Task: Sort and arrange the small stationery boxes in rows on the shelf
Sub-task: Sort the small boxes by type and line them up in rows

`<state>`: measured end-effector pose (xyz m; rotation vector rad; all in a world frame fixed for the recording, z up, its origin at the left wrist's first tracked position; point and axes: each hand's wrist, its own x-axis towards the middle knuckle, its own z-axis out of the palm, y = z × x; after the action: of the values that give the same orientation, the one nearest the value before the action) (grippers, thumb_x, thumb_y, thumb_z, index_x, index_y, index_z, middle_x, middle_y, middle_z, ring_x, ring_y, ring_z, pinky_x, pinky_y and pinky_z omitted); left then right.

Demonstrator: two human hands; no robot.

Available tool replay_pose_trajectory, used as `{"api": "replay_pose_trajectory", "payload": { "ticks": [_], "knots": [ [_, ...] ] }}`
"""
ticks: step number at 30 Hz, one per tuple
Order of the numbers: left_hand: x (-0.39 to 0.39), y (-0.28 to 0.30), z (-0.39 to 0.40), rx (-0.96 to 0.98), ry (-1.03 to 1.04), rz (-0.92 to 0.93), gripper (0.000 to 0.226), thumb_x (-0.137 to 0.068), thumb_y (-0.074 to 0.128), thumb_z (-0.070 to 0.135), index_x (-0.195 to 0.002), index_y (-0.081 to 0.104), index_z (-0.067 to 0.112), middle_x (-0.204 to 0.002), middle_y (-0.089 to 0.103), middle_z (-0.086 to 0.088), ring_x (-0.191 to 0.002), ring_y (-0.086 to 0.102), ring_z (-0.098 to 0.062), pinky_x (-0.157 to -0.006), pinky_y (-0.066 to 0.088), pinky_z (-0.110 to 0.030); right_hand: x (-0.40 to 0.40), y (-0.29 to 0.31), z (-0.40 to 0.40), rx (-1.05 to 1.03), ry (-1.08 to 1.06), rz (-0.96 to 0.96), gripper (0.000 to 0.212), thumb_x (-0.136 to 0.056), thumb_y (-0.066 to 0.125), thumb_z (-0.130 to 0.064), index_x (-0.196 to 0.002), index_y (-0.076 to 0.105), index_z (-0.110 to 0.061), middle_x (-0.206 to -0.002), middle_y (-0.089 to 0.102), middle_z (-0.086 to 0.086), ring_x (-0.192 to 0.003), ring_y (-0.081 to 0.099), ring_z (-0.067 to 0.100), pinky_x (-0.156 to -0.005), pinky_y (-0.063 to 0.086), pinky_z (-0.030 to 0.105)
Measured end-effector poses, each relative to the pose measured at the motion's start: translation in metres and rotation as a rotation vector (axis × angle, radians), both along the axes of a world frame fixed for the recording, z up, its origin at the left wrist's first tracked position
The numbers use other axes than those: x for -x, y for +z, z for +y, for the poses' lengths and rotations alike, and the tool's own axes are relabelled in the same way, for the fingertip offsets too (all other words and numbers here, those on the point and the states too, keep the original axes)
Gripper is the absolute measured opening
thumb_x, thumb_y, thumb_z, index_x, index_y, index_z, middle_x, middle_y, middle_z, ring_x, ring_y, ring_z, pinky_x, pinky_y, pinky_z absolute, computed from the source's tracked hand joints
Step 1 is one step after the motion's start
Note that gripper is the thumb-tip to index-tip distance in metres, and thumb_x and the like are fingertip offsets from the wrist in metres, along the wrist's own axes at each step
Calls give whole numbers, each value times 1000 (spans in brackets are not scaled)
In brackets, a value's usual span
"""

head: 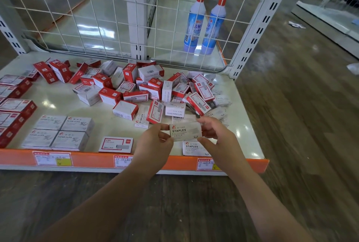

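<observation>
Both hands point(155, 140) point(215, 135) pinch one staples box point(185, 132) by its ends; left rows point(56, 133) formed, central heap point(155, 90) unsorted.

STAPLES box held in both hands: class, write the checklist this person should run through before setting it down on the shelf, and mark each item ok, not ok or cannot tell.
1. Held STAPLES box gripped at both ends by left hand and right hand: ok.
2. Label readable, facing up: ok.
3. Matching STAPLES box on shelf lies at the front edge, just below the held one: ok.
4. Bare shelf to its right: ok.
5. Loose pile behind sorted: not ok.
6. Box full or closed: cannot tell.
</observation>
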<state>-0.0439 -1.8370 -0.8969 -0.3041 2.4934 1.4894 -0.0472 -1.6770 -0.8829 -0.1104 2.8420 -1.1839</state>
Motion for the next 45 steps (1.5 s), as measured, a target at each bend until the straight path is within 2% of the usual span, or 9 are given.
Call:
{"api": "replay_pose_trajectory", "payload": {
  "ticks": [7,11,15,18,20,26,30,37,45],
  "knots": [
    [1,0,2,-3,-8,14,17,-94,52,20,-109,47,26,-117,58,3,-70,52,-6,-58,48,-15,-1,-4,4,11,10,-39,42,-86,63,-10,-123,49,-25,-119,60,-9,-97,51,-1,-90,47,19],
    [1,2,8,41,-35,26,28,-96,47,29,-122,49,21,-112,57,4,-87,50,-8,-71,49,-22,2,-11,16,9,-2,-44,42,-86,63,-11,-123,51,-26,-112,61,-12,-87,53,-5,-74,44,4],
    [-1,2,15,249,-149,53,34,-94,50,30,-128,46,25,-123,54,6,-101,50,-9,-65,44,-14,2,-13,34,-14,-30,-71,39,-86,63,-12,-121,52,-26,-111,63,-10,-87,54,-2,-68,46,5],
    [-1,1,22,446,-301,96,41,-95,48,30,-135,40,27,-139,42,7,-123,43,-11,-89,45,-23,2,-10,47,-26,-55,-86,40,-86,63,-8,-120,53,-25,-108,63,-7,-88,54,1,-66,46,6],
    [-1,1,31,532,-407,139,43,-95,46,30,-138,37,27,-142,38,8,-127,38,-11,-98,40,-26,2,-8,57,-36,-78,-96,40,-86,62,-6,-120,54,-24,-103,62,-7,-88,55,4,-66,46,8],
    [4,-1,57,611,-534,223,43,-96,45,30,-138,39,26,-141,39,7,-127,38,-11,-101,37,-26,6,-10,80,-64,-152,-78,33,-87,60,-4,-114,57,-22,-100,65,-3,-89,61,11,-67,49,16],
    [10,0,68,639,-593,220,44,-96,44,30,-139,37,26,-144,37,7,-131,35,-11,-104,35,-27,10,-12,90,-36,-176,-74,32,-86,61,-3,-114,58,-20,-94,65,-3,-83,59,7,-62,45,12],
    [17,-6,77,638,-615,238,37,-97,41,27,-133,47,23,-137,44,6,-123,43,-12,-96,41,-25,17,-16,101,-48,-184,-117,37,-85,62,-5,-118,59,-21,-96,65,0,-88,62,14,-77,50,27],
    [22,-9,71,568,-612,234,36,-96,40,31,-131,49,27,-133,47,9,-120,46,-10,-90,46,-22,27,-22,96,-52,-142,-212,39,-90,56,-9,-126,54,-23,-104,60,-4,-91,59,11,-62,44,15]
  ]
}}
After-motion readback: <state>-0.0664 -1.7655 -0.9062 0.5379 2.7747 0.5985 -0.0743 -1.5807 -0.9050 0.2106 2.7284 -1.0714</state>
